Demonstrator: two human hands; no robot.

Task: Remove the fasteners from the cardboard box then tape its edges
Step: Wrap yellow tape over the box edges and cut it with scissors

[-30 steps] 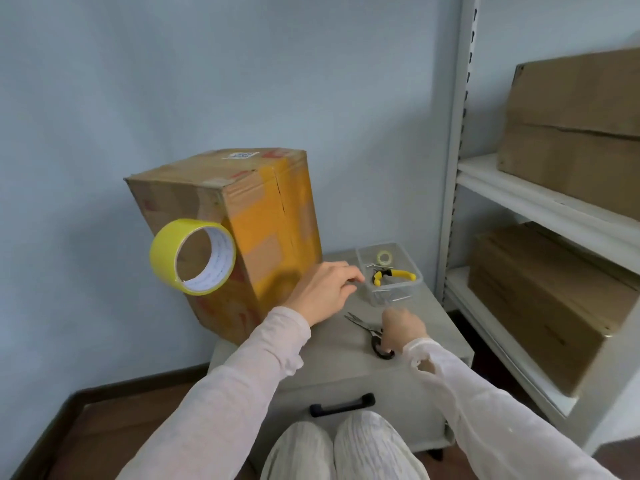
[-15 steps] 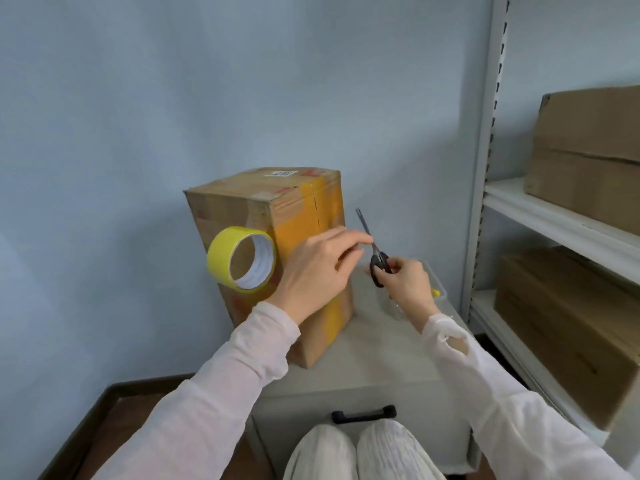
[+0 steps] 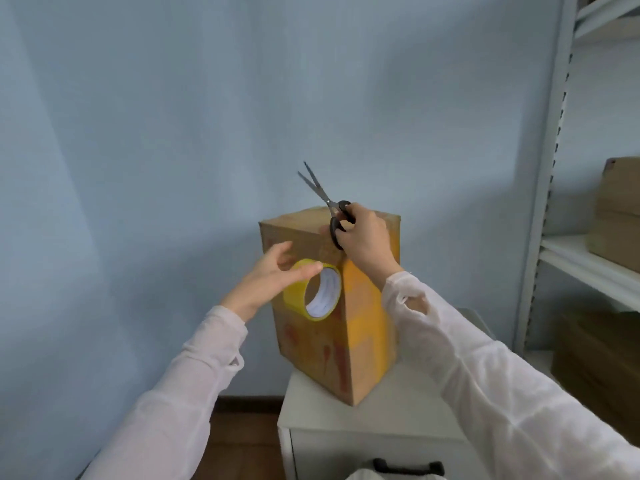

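Right hand (image 3: 363, 237): It holds the black handles of the scissors (image 3: 323, 197), with its fingers curled through them. A second ago it was low on the white cabinet (image 3: 311, 407), just picking them up.
Scissors: They are now up high, over the top of the cardboard box (image 3: 360, 327). The blades point up and are a little bit apart.
Left hand (image 3: 272, 277): Its fingers are straight and spread wide. The thumb lies on the top of the yellow tape roll (image 3: 292, 299), but the hand is not wrapped round it yet. A second ago this hand was over by a clear tub, which is out of sight now.
Tape roll: It hangs on the left side of the box, near the top. It seems stuck there by its own strip.
Box: It stands tall on the cabinet. Yellow tape is already on its right side.
Fasteners: None can be seen from here.
What it means: The taping part is going on. The person looks ready to cut the strip. The left hand likely needs to hold the roll steady first.
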